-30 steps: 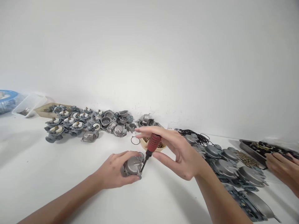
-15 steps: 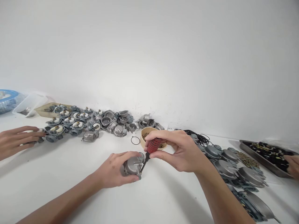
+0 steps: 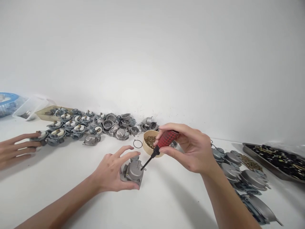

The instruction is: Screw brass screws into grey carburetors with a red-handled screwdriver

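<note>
My left hand (image 3: 114,170) has its thumb and fingers around a grey metal carburetor (image 3: 135,171) on the white table. Between the thumb and fingers of my right hand (image 3: 188,148) is a screwdriver (image 3: 167,138) with a red and black handle. Its dark shaft slants down to the left, and the tip is over the right side of the carburetor; whether it touches is unclear. Just behind stands a round cream bowl (image 3: 147,149) of small brass-coloured screws (image 3: 150,141), partly hidden by my right hand. A thin black ring (image 3: 137,144) lies left of the bowl.
Another person's hand (image 3: 17,148) reaches in at the left beside carburetor bodies with white floats (image 3: 57,133). Grey metal bowls (image 3: 108,124) are heaped along the wall. On the right are assembled carburetors (image 3: 230,171), loose screws (image 3: 250,163) and a dark tray (image 3: 245,149) of black parts.
The screwdriver and my right hand have moved up and right. The carburetor has turned and its cover faces up more. A hand at the far right has left the view.
</note>
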A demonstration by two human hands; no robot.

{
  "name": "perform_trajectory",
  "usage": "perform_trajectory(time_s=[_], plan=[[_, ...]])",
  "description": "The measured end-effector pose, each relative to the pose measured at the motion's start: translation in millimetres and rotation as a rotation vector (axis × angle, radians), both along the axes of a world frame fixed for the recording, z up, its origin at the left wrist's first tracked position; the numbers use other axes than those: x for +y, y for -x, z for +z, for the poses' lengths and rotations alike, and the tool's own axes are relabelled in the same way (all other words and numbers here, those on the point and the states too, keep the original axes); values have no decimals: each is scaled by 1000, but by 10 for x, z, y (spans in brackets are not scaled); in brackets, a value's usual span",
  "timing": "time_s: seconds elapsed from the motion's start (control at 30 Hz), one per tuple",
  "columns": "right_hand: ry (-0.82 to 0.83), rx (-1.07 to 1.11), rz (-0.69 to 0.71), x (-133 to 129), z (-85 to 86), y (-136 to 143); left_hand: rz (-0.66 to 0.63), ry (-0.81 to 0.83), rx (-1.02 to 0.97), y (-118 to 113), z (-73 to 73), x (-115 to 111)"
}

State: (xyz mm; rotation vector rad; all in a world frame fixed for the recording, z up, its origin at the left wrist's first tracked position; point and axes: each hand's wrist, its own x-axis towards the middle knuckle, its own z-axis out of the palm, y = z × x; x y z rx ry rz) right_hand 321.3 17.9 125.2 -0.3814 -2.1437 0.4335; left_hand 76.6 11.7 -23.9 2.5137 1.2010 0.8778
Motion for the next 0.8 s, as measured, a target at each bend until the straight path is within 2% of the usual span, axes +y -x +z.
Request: perform_trajectory(time_s=[0.3,0.5,0.8], plan=[[3,-40,37,-22,-138,224,-43,17,113,-42,-105,-14],[10,-57,6,6,-191,290,-29,-61,82,-41,-206,14],[84,-88,-7,-15,-220,326,-31,-108,-19,-68,-242,29]])
